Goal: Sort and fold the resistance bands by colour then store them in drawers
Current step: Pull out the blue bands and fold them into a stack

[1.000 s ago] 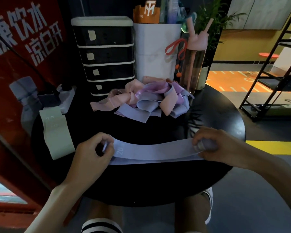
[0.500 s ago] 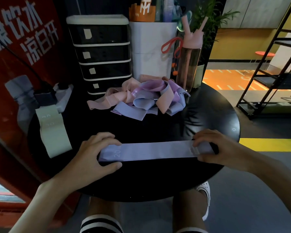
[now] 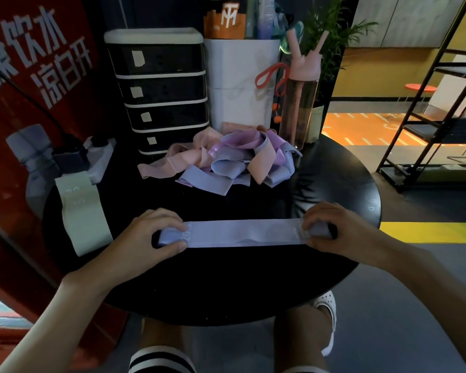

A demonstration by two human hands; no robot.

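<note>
1. Fabric is lying stretched flat across the near part of the round black table (image 3: 226, 286): a single lavender band (image 3: 242, 232), running left to right, with "20" printed near its left end.
2. The left hand (image 3: 143, 238) is gripping the band's left end. Its fingers are curling down over the far edge and the thumb is pressing in at the near edge, so the end is being pinched with hardly any gap.
3. The right hand (image 3: 345, 232) is gripping the right end the same way, fingers curling over the fabric and thumb closing on the near edge. A little of the band's end is showing between them.
4. Both hands are resting low on the tabletop, and the band is lying nearly smooth between them, with a slight wrinkle right of centre.
5. Behind it and well apart, a loose pile of pink, purple and lavender bands (image 3: 226, 160) is sitting mid-table, with neither hand touching it.
6. A pale green band (image 3: 84, 214) is lying flat near the table's left edge, apart from the left hand.
7. The black drawer unit (image 3: 159, 90) is standing at the back with its drawers closed, and a white container (image 3: 240, 82) and a pink bottle (image 3: 299, 103) are standing to its right.
</note>
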